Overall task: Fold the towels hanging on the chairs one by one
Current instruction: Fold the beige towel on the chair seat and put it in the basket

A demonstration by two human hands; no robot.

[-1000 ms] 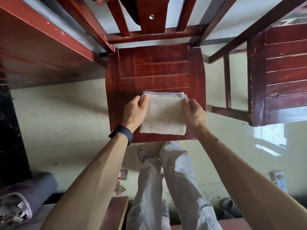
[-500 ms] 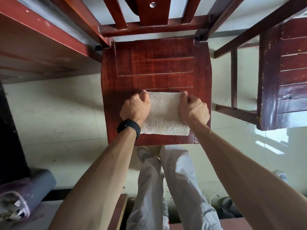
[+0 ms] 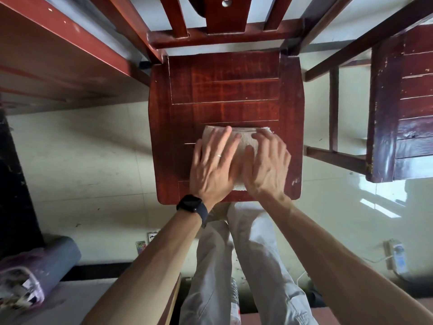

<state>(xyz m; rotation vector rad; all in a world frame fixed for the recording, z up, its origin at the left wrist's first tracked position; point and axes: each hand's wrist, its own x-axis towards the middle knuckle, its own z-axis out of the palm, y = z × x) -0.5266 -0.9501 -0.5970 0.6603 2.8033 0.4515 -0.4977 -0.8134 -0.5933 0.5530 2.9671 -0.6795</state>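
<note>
Grey round bin (image 3: 58, 261), purple-lined, holding paper scraps: well away, lower left of the fingers. Folded beige terry towel (image 3: 244, 140): flat on red-brown wooden chair seat (image 3: 225, 90), beneath the fingers. Left hand (image 3: 212, 165), right hand (image 3: 266, 165): fingers straight, slightly spread, pressing the towel.

A beige terry towel (image 3: 210, 134), folded into a small thick rectangle, is laid flat on the front half of a red-brown wooden chair seat (image 3: 225, 90).
</note>
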